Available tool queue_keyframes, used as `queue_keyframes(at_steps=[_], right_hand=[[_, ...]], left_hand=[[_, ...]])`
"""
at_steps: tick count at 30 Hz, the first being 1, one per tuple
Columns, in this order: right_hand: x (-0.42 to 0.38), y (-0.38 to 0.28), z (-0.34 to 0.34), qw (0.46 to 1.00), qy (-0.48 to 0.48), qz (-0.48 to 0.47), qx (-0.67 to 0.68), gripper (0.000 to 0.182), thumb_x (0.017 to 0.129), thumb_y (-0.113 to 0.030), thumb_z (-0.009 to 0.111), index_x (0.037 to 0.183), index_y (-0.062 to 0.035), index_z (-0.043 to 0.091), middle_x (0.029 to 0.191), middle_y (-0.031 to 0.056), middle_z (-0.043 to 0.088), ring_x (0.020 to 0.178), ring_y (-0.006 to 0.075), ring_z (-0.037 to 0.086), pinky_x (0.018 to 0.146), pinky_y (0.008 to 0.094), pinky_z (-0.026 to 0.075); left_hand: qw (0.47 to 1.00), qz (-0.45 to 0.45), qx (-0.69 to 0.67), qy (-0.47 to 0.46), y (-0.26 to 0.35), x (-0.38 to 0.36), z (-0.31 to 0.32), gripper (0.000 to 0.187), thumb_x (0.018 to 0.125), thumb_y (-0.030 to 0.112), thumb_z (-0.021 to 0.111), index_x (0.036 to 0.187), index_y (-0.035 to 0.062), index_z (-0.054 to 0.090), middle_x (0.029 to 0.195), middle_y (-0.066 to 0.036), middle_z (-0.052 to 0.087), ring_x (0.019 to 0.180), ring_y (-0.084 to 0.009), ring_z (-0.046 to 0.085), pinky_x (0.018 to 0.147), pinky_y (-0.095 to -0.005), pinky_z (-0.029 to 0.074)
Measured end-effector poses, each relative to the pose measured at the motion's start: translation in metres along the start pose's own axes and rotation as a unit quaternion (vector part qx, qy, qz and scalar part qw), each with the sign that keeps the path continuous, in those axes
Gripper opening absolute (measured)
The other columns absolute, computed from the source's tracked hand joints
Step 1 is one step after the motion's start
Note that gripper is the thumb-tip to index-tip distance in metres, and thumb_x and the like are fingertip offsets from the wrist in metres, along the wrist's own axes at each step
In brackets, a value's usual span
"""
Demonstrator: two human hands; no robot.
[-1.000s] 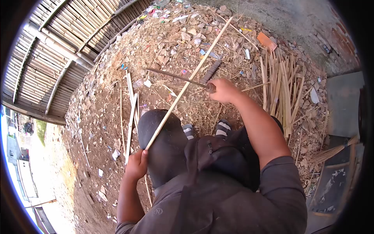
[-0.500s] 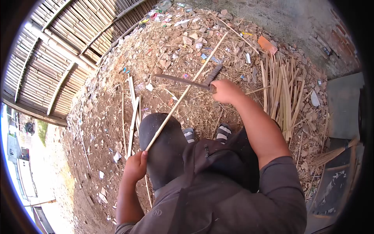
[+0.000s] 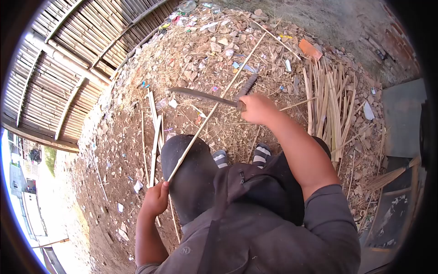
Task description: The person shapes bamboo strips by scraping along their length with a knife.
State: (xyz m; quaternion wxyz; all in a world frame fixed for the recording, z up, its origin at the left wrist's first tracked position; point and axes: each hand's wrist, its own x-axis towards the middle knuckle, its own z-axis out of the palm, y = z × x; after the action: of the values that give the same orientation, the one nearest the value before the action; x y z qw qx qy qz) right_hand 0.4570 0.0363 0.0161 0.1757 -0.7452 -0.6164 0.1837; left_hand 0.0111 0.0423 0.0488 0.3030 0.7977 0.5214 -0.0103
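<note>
A long, thin bamboo strip (image 3: 195, 136) slants from beside my thigh up and to the right. My left hand (image 3: 157, 198) pinches its lower end, thumb on top. In my right hand (image 3: 257, 109) is a machete (image 3: 200, 95), gripped by the handle, its blade pointing left and crossing the strip about midway. Just behind the blade's base, a dark ribbed tool handle (image 3: 248, 86) shows near the ground, its other end hidden by the machete and my fist.
A heap of split bamboo strips (image 3: 335, 105) lies on the right, and several more strips (image 3: 155, 132) on the left. An orange brick piece (image 3: 310, 49) rests by the wall (image 3: 328, 23). A bamboo fence (image 3: 73, 59) stands upper left. Rubble and litter cover the ground.
The machete has shifted left along with my right hand, its blade now turned more face-up. The bamboo strip and my left hand have moved slightly left and down.
</note>
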Motion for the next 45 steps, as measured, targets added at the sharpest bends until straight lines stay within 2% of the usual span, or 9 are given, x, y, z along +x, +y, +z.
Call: queue_keyframes(at_steps=[9,10,14,18,26,30,38,41,45], right_hand=[[0.012,0.037,-0.013,0.996,-0.009,0.087,0.034,0.029,0.079,-0.018,0.065,0.106,-0.0116,0.073,0.09,0.0185,0.071,0.088,0.0385,0.069,0.077,0.0491,0.055],[0.008,0.03,-0.008,0.992,0.031,0.07,0.098,0.02,0.075,-0.016,0.068,0.091,-0.0052,0.068,0.079,0.0185,0.068,0.078,0.0375,0.068,0.069,0.0471,0.051],[-0.015,-0.029,-0.022,0.993,-0.065,-0.042,-0.092,0.027,0.075,-0.018,0.067,0.101,-0.0097,0.071,0.092,0.019,0.071,0.092,0.0368,0.07,0.079,0.0493,0.056],[0.006,0.015,-0.014,0.991,-0.119,0.018,0.062,0.027,0.074,-0.018,0.067,0.099,-0.0078,0.07,0.094,0.0183,0.071,0.093,0.0376,0.069,0.08,0.05,0.055],[-0.021,-0.043,-0.005,0.986,-0.075,-0.097,-0.11,0.018,0.077,-0.021,0.067,0.091,-0.0091,0.07,0.092,0.0156,0.071,0.087,0.0383,0.07,0.073,0.0493,0.056],[0.017,0.027,0.005,0.997,-0.035,0.049,0.041,0.02,0.077,-0.02,0.066,0.093,-0.0091,0.07,0.091,0.017,0.071,0.087,0.0381,0.07,0.076,0.05,0.056],[-0.019,-0.024,-0.007,0.991,-0.013,-0.089,-0.095,0.02,0.076,-0.017,0.066,0.092,-0.0063,0.068,0.081,0.0177,0.069,0.079,0.0402,0.068,0.07,0.0502,0.052],[0.01,0.038,0.004,0.993,0.055,0.063,0.08,0.019,0.081,-0.02,0.067,0.096,-0.009,0.071,0.087,0.0171,0.071,0.083,0.0384,0.07,0.072,0.0489,0.054],[0.013,0.047,-0.005,0.993,0.038,0.077,0.086,0.017,0.077,-0.016,0.066,0.09,-0.0047,0.067,0.079,0.0174,0.068,0.077,0.0375,0.067,0.07,0.0469,0.052]], left_hand=[[1.0,-0.003,-0.016,0.014,-0.033,-0.008,0.007,0.052,0.109,0.04,0.04,0.083,-0.0016,0.057,0.069,-0.025,0.058,0.066,-0.0459,0.058,0.063,-0.0496,0.046],[0.999,-0.019,-0.033,0.008,-0.03,-0.01,0.005,0.053,0.109,0.041,0.041,0.083,-0.0017,0.057,0.069,-0.024,0.059,0.066,-0.0445,0.059,0.064,-0.0491,0.046],[0.999,0.019,-0.007,0.035,-0.019,-0.013,0.005,0.05,0.108,0.039,0.042,0.083,-0.0011,0.058,0.069,-0.024,0.059,0.068,-0.0458,0.061,0.064,-0.0501,0.046],[0.994,0.052,0.056,0.073,-0.029,-0.012,0.014,0.042,0.106,0.034,0.046,0.082,0.0008,0.055,0.068,-0.027,0.058,0.069,-0.051,0.058,0.061,-0.0548,0.044],[0.993,0.067,0.06,0.075,-0.027,-0.012,0.005,0.04,0.105,0.031,0.048,0.08,0.001,0.053,0.067,-0.026,0.058,0.068,-0.0509,0.058,0.06,-0.0565,0.043],[0.993,0.042,0.074,0.086,-0.027,-0.015,0.012,0.041,0.105,0.032,0.049,0.08,0.0013,0.054,0.067,-0.026,0.058,0.069,-0.0503,0.059,0.061,-0.0566,0.044],[0.993,0.066,0.056,0.084,-0.034,-0.013,0.009,0.043,0.107,0.033,0.046,0.079,-0.0002,0.053,0.067,-0.027,0.057,0.068,-0.0511,0.058,0.06,-0.055,0.044],[0.997,0.039,0.003,0.073,-0.048,-0.014,0.022,0.044,0.107,0.032,0.045,0.078,-0.0011,0.052,0.065,-0.026,0.055,0.063,-0.0499,0.055,0.057,-0.0517,0.042],[0.996,0.031,0.015,0.079,-0.041,-0.017,0.012,0.045,0.107,0.033,0.045,0.078,-0.001,0.052,0.065,-0.026,0.055,0.064,-0.0493,0.056,0.058,-0.0522,0.042]])
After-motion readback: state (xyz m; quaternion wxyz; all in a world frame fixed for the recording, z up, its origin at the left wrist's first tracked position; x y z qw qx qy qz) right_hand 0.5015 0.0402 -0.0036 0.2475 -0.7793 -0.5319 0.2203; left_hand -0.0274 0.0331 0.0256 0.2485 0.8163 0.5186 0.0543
